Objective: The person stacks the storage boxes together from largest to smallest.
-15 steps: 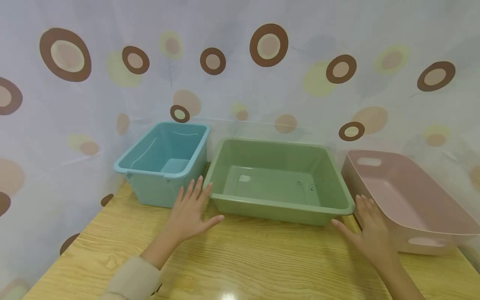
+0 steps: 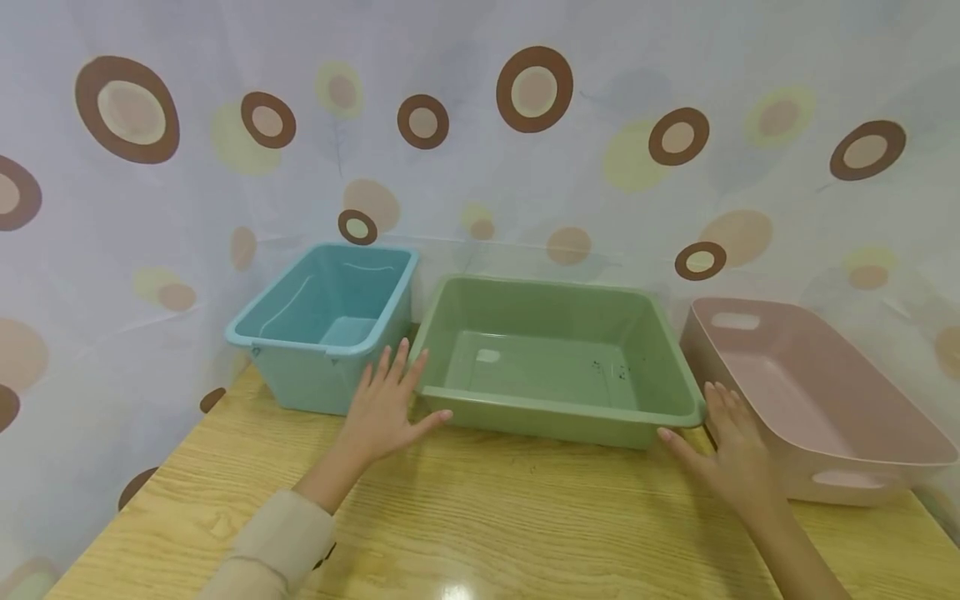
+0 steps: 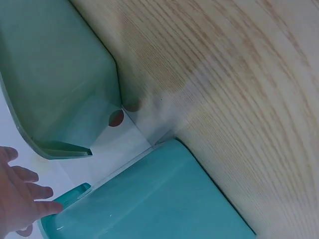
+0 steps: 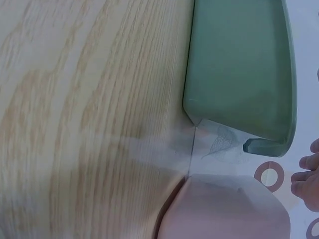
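A green plastic basin (image 2: 540,358) stands on the table, with a few dark specks on its bottom. My left hand (image 2: 381,417), fingers spread and straight, is at its front left corner, between it and the blue bin (image 2: 322,375). In the left wrist view, the fingers (image 3: 37,191) overlap the blue bin's rim. My right hand (image 2: 738,458) is at the basin's front right corner, its thumb near the rim and its straight fingers overlapping the side of the pink tub (image 2: 810,408). Neither hand holds anything.
The wood-grain table (image 2: 525,517) reaches back to a pale patterned sheet (image 2: 465,183) with brown rings. The blue bin is close on the basin's left, the pink tub with cut-out handles close on its right. No contents show in any of the three.
My left hand has shifted slightly forward and right, towards the green basin. The right hand has moved slightly left and forward. The containers keep their places relative to each other.
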The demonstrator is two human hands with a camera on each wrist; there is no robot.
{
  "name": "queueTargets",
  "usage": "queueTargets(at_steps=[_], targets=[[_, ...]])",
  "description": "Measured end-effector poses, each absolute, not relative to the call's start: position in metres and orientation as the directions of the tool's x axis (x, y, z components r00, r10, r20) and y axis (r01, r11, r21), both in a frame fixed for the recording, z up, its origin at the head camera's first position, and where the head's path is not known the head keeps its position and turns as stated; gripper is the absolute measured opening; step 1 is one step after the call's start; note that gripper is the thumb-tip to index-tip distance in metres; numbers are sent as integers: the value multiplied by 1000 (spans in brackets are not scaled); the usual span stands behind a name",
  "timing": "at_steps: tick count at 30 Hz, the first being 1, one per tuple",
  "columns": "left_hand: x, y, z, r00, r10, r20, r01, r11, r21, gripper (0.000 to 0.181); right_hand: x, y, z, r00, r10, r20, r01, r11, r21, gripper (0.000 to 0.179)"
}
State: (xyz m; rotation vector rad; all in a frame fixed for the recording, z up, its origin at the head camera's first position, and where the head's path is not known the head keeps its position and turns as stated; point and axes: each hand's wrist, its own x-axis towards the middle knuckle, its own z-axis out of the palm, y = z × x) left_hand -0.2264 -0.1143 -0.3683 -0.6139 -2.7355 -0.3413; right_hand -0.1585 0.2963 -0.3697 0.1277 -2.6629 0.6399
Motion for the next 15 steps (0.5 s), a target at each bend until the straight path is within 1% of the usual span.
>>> queueTargets(at_steps=[10, 15], targets=[[-238, -108, -366, -882, 321, 346, 413, 879, 237, 86, -165, 300, -369, -900, 4, 436, -197, 889, -414, 86], [-245, -103, -364, -893, 312, 324, 402, 876, 265, 85, -168, 298, -369, -908, 1, 420, -194, 886, -421, 86]])
